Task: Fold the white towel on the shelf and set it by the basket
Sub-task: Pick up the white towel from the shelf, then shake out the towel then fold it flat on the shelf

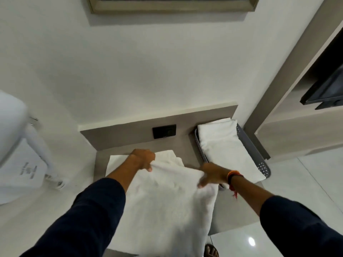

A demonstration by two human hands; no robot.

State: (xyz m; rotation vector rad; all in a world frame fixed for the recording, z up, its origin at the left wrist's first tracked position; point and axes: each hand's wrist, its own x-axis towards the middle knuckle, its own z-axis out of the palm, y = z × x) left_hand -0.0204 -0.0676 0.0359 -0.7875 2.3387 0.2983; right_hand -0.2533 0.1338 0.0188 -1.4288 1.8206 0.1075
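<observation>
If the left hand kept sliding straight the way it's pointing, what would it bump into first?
The left hand grips the white towel and points toward the back of the shelf. Going straight on, it would probably first meet the grey back panel, near the black socket plate. Depth is hard to judge here.

Both arms extended forward, dark sleeves pushed up the forearms; left hand (pixel 143 158) pinching cloth, knuckles up; right hand (pixel 211 175) likewise gripping; red thread on right wrist.

White on grey

My white towel (pixel 167 197); grey perforated basket (pixel 259 156) at two o'clock; navy sleeves (pixel 89 219); red-orange wrist thread (pixel 234 176).
</observation>
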